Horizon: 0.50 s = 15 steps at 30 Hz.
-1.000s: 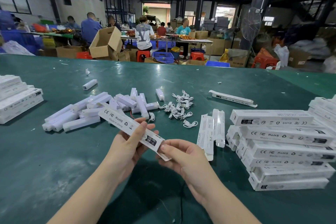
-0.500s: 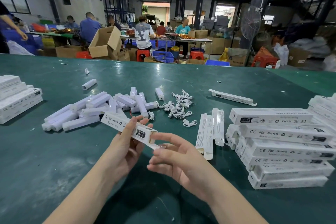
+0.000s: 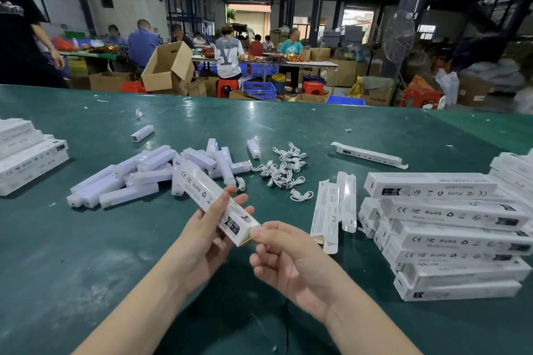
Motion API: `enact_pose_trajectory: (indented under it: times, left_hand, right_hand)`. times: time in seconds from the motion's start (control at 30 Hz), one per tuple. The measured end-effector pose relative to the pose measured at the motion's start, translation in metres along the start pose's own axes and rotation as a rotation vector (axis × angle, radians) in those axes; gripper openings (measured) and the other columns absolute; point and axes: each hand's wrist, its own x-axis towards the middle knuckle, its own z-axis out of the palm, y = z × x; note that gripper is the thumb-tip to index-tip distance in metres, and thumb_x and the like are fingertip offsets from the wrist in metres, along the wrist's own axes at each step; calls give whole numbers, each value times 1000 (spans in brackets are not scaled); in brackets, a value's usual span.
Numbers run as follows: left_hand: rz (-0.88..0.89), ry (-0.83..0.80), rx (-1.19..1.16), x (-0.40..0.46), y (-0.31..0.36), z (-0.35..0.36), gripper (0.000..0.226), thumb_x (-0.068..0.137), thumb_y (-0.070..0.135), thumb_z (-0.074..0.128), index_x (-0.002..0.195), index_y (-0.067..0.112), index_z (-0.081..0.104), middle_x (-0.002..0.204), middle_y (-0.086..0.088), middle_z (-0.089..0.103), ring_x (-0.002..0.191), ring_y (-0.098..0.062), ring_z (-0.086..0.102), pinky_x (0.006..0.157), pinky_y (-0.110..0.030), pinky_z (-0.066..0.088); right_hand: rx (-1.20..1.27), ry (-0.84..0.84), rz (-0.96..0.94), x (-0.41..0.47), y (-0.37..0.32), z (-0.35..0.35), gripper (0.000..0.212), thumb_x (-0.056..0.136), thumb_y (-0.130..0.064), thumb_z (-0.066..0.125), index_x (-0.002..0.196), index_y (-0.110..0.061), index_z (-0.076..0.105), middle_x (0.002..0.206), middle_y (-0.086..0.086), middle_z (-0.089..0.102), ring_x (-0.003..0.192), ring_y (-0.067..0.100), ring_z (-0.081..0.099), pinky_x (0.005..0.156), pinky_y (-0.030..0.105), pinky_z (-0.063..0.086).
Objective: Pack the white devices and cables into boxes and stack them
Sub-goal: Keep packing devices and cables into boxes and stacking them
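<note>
Box (image 3: 215,201), long white printed cardboard, between both hands' fingers (image 3: 222,204).

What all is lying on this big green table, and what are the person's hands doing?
table: one, dark green, fills the foreground.
box in hand: one, white with printed marks, held above the table at centre.
white devices: a loose pile, too jumbled to count, left of centre.
cables: a small heap, white, centre, beyond the hands.
flat boxes: a few, white, unfolded, right of the hands.
packed boxes: a stack, white, at the right.
second stack: white boxes, far left edge.
lone box: one, white, further back on the right.
left hand: grips the box in hand.
right hand: fingers curled at the box's near end.
</note>
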Motion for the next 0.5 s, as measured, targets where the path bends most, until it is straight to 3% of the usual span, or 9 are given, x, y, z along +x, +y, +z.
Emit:
enact_pose_trajectory:
  times: [0.13, 0.3, 0.5]
  left_hand:
    - [-13, -19, 40, -1, -4, 0, 49, 64, 43, 67, 110, 24, 65, 102, 4, 75, 88, -11, 72, 60, -23, 57]
    - [-21, 0, 35, -2, -4, 4, 46, 67, 40, 63, 109, 21, 65, 94, 4, 76, 81, -9, 73, 57, -21, 56]
    - [-36, 30, 75, -4, -5, 9, 47, 67, 41, 60, 109, 19, 63, 86, 6, 76, 74, -6, 72, 53, -19, 55]
  right_hand:
    - [-6, -28, 57, 1, 5, 0, 30, 75, -11, 73, 96, -8, 51, 58, 1, 57, 53, 13, 61, 51, 22, 53]
    - [-27, -23, 68, 2, 6, 0, 18, 86, -5, 68, 90, -10, 51, 59, 2, 57, 54, 14, 62, 53, 24, 55]
    - [-23, -26, 143, 2, 8, -1, 21, 86, -2, 67, 101, -7, 54, 59, 2, 56, 55, 14, 62, 55, 25, 56]
